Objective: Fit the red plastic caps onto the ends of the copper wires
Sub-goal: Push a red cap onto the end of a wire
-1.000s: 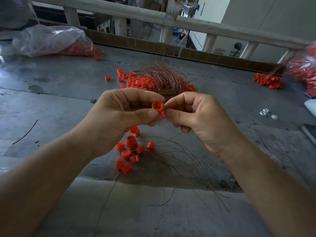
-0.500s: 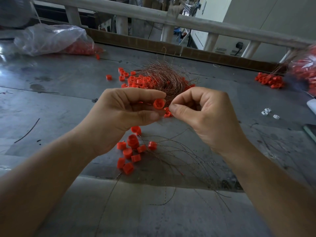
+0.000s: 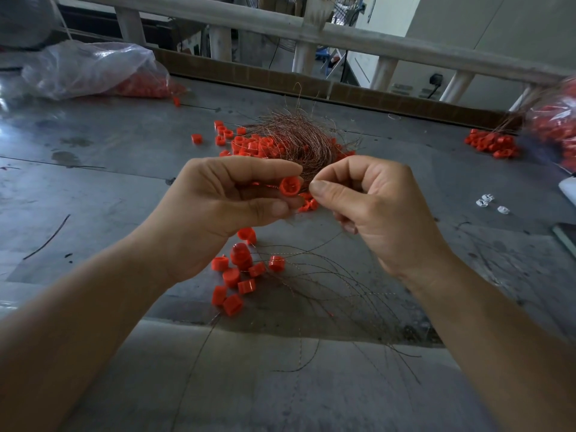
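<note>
My left hand (image 3: 224,204) pinches a red plastic cap (image 3: 290,186) between forefinger and thumb, its open side turned toward me. A thin wire runs from the cap into that palm. My right hand (image 3: 371,207) is just right of the cap, thumb and forefinger pressed together on a thin copper wire that is barely visible. A tangled bundle of copper wires (image 3: 299,135) lies behind my hands among loose red caps (image 3: 249,143). Several capped wires (image 3: 241,272) lie on the table below my hands, their strands (image 3: 336,285) fanning right.
The grey table (image 3: 109,157) has a step near its front edge. A clear bag of red caps (image 3: 93,68) lies back left, another bag (image 3: 554,123) with a cap pile (image 3: 492,143) back right. Small white pieces (image 3: 487,202) lie at right. A white railing (image 3: 343,35) runs behind.
My right hand has drawn back a little to the right, away from the cap. The left hand has kept the cap, turning its open side more into view.
</note>
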Action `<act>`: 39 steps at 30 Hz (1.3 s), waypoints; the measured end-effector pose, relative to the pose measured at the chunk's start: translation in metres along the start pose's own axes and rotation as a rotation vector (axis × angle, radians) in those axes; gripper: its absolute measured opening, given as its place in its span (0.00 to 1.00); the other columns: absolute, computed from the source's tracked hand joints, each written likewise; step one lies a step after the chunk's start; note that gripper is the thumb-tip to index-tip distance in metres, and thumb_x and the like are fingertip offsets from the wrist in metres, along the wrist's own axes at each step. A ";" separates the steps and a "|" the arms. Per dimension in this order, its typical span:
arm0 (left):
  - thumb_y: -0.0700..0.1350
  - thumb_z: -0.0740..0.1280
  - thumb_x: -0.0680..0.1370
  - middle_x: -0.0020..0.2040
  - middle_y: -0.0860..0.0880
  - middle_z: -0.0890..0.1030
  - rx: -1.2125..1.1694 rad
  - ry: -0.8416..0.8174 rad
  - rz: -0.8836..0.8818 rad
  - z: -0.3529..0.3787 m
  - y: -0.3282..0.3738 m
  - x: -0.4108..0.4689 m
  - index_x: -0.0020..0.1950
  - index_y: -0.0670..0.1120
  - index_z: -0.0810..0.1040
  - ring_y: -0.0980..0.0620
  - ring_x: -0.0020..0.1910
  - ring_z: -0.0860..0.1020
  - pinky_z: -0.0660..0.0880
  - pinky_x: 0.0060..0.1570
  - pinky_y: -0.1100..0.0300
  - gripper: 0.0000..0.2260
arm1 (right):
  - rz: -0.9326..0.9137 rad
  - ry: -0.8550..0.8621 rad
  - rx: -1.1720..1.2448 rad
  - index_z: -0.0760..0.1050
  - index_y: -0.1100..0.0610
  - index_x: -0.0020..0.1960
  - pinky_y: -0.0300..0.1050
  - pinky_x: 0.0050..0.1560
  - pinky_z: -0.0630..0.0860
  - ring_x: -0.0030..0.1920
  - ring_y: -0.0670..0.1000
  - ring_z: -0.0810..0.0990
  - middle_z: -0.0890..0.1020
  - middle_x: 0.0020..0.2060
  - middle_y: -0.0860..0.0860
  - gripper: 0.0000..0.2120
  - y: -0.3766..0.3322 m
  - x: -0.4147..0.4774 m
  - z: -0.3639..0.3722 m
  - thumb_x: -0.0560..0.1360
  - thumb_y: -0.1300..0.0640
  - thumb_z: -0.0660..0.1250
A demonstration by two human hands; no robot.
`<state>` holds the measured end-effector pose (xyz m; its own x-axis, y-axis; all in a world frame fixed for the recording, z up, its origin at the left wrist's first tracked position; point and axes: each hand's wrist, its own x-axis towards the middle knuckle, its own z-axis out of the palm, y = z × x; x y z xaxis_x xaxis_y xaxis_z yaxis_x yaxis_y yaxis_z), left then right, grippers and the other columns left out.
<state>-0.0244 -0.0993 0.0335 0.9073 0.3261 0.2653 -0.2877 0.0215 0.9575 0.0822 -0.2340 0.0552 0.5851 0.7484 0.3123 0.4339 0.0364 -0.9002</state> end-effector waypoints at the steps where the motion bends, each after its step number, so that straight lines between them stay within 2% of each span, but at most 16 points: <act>1: 0.41 0.71 0.59 0.41 0.49 0.85 -0.010 -0.001 0.001 0.000 0.000 0.000 0.47 0.50 0.83 0.54 0.43 0.83 0.77 0.42 0.67 0.17 | 0.004 -0.001 -0.004 0.75 0.55 0.34 0.27 0.26 0.66 0.24 0.38 0.72 0.76 0.22 0.42 0.10 0.000 0.000 0.000 0.71 0.65 0.68; 4: 0.39 0.74 0.59 0.41 0.49 0.85 0.019 0.010 -0.005 -0.001 0.000 0.001 0.48 0.50 0.82 0.52 0.43 0.83 0.77 0.42 0.67 0.19 | 0.051 -0.007 0.064 0.76 0.55 0.34 0.29 0.24 0.65 0.25 0.39 0.71 0.76 0.23 0.43 0.09 0.000 0.000 0.000 0.71 0.65 0.68; 6: 0.39 0.72 0.60 0.41 0.49 0.85 0.030 0.015 -0.012 0.000 0.000 0.001 0.49 0.50 0.82 0.52 0.43 0.83 0.77 0.42 0.67 0.18 | 0.101 -0.019 0.132 0.76 0.56 0.34 0.32 0.23 0.65 0.25 0.41 0.70 0.75 0.24 0.45 0.09 0.000 0.001 -0.002 0.71 0.65 0.67; 9: 0.34 0.74 0.60 0.41 0.49 0.85 0.029 0.022 -0.009 0.001 0.000 0.001 0.48 0.50 0.82 0.53 0.42 0.83 0.77 0.42 0.67 0.20 | 0.124 -0.043 0.118 0.76 0.56 0.34 0.32 0.23 0.65 0.25 0.41 0.70 0.75 0.24 0.45 0.08 0.001 0.000 -0.001 0.71 0.64 0.67; 11: 0.35 0.70 0.62 0.41 0.49 0.85 0.021 0.013 -0.001 0.001 0.000 0.000 0.48 0.50 0.83 0.53 0.42 0.83 0.77 0.42 0.67 0.18 | 0.125 -0.046 0.087 0.76 0.56 0.34 0.32 0.23 0.65 0.25 0.41 0.70 0.75 0.25 0.46 0.08 0.002 0.000 0.001 0.71 0.64 0.67; 16: 0.36 0.73 0.60 0.41 0.49 0.85 0.004 -0.001 0.010 0.001 0.002 -0.002 0.47 0.49 0.83 0.53 0.42 0.83 0.77 0.42 0.67 0.17 | 0.142 -0.044 0.084 0.76 0.56 0.34 0.32 0.23 0.64 0.25 0.41 0.69 0.76 0.26 0.47 0.09 0.001 -0.001 0.003 0.72 0.64 0.67; 22: 0.34 0.65 0.65 0.41 0.49 0.85 -0.002 -0.016 0.009 0.000 0.001 -0.003 0.49 0.49 0.81 0.53 0.42 0.83 0.77 0.42 0.66 0.17 | 0.156 -0.023 0.084 0.76 0.55 0.34 0.32 0.23 0.64 0.24 0.41 0.69 0.75 0.23 0.45 0.09 -0.001 -0.002 0.003 0.71 0.64 0.68; 29: 0.36 0.67 0.64 0.41 0.50 0.85 -0.012 -0.012 0.025 0.000 0.001 -0.003 0.45 0.51 0.84 0.54 0.42 0.83 0.77 0.41 0.66 0.15 | 0.157 -0.024 0.073 0.76 0.55 0.34 0.32 0.23 0.65 0.25 0.41 0.69 0.75 0.22 0.44 0.09 -0.002 -0.002 0.002 0.71 0.63 0.68; 33: 0.35 0.71 0.64 0.40 0.49 0.85 -0.021 -0.010 0.017 0.001 0.002 -0.003 0.47 0.49 0.83 0.54 0.41 0.83 0.77 0.41 0.67 0.15 | 0.156 -0.022 0.073 0.76 0.55 0.34 0.32 0.23 0.65 0.25 0.41 0.70 0.74 0.23 0.45 0.08 -0.002 -0.003 0.002 0.71 0.63 0.68; 39: 0.35 0.69 0.65 0.41 0.48 0.85 -0.038 -0.002 0.014 0.000 0.003 -0.003 0.48 0.48 0.81 0.53 0.42 0.83 0.78 0.41 0.66 0.14 | 0.154 -0.026 0.078 0.76 0.55 0.33 0.32 0.23 0.65 0.24 0.41 0.69 0.74 0.23 0.45 0.09 -0.002 -0.002 0.001 0.71 0.63 0.68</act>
<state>-0.0276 -0.1004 0.0358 0.9037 0.3248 0.2790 -0.3118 0.0526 0.9487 0.0795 -0.2347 0.0558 0.6221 0.7661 0.1614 0.2848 -0.0295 -0.9581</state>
